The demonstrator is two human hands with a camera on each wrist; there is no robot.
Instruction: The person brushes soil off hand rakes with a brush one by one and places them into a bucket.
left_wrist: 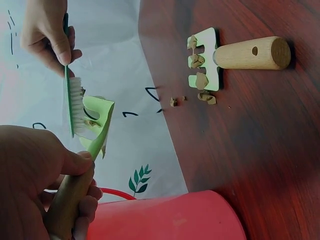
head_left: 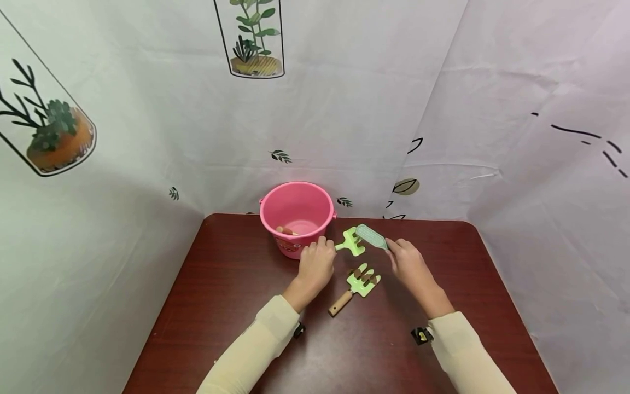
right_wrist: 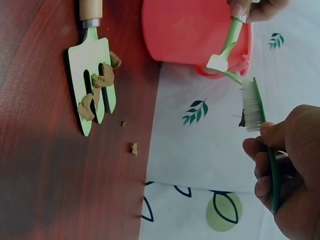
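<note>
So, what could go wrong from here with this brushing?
The brush, held in the right hand at the green fork, might flick brown bits onto the table, where crumbs lie. The left hand, gripping that fork close to the pink bucket, could bump it. The other fork, bearing brown clumps, might get knocked and shed some.
</note>
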